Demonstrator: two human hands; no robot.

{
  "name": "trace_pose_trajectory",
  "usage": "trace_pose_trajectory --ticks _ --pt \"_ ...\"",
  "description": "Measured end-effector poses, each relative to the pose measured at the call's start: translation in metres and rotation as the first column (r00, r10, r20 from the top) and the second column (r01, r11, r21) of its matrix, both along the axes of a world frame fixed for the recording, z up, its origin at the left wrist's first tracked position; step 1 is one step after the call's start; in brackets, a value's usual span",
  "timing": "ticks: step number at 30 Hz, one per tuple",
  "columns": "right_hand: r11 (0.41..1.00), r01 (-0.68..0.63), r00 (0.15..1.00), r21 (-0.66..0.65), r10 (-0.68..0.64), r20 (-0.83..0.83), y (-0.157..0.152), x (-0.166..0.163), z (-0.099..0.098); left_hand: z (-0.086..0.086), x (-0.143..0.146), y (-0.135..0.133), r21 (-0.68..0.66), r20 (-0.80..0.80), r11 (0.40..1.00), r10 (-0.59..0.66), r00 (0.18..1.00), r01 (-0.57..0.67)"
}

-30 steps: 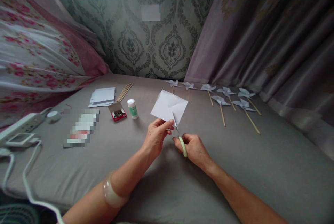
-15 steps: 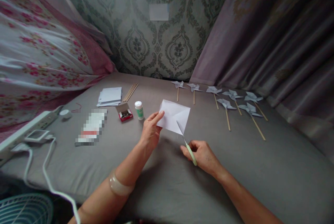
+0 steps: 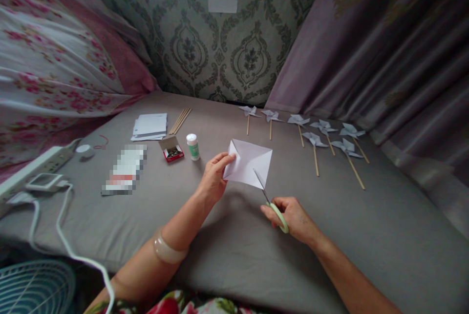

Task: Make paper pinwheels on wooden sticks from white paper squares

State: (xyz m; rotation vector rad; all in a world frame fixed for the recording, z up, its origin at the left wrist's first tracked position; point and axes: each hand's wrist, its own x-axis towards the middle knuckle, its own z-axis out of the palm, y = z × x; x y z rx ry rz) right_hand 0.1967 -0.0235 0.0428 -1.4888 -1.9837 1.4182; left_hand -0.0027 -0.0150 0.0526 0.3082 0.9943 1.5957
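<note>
My left hand [image 3: 217,173] pinches the left side of a white square sheet of paper [image 3: 249,160], thumb on top. The sheet is held above the bed and shows diagonal creases. My right hand [image 3: 289,216] is closed around the light green handles of a pair of scissors [image 3: 280,219]. Their blades lie at the paper's lower right corner and point in toward its middle. Left of the paper stands a white and green glue bottle [image 3: 193,148]. Next to it is an opened small red box [image 3: 173,154] with small metal pieces inside.
Several paper pinwheels [image 3: 322,127] on sticks lie at the back right. A paper stack [image 3: 150,126] and wooden sticks [image 3: 181,121] lie at the back left. A power strip [image 3: 47,165] with white cables runs along the left edge, above a blue fan [image 3: 36,287].
The paper and scissors have shifted slightly right in view, and the paper's left part now looks more bent. The background has moved up a little in view.
</note>
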Motion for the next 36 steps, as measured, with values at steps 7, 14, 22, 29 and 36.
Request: trace_pose_trajectory --ticks 7,14,22,29,36 --pt "1.000 -0.010 0.999 0.013 0.010 0.034 0.003 0.002 0.000 -0.006 0.000 0.002 0.012 -0.003 1.000 -0.001 1.000 0.001" --pt "0.995 -0.011 0.996 0.099 0.002 0.085 0.004 0.006 0.003 -0.005 0.000 0.001 -0.023 -0.017 0.999 -0.029 0.999 0.029" --pt "0.984 0.007 0.994 0.176 -0.026 0.109 0.004 0.008 0.003 -0.004 0.001 0.000 -0.001 -0.040 0.999 -0.050 0.998 0.050" --pt "0.984 0.001 0.996 0.176 -0.017 0.092 0.006 0.012 0.000 -0.008 0.002 0.000 0.013 -0.060 0.989 -0.144 0.988 0.146" --pt "0.987 0.021 0.995 0.160 -0.036 0.094 0.008 0.016 -0.003 -0.012 0.009 -0.001 -0.043 -0.126 0.969 -0.248 0.961 0.244"
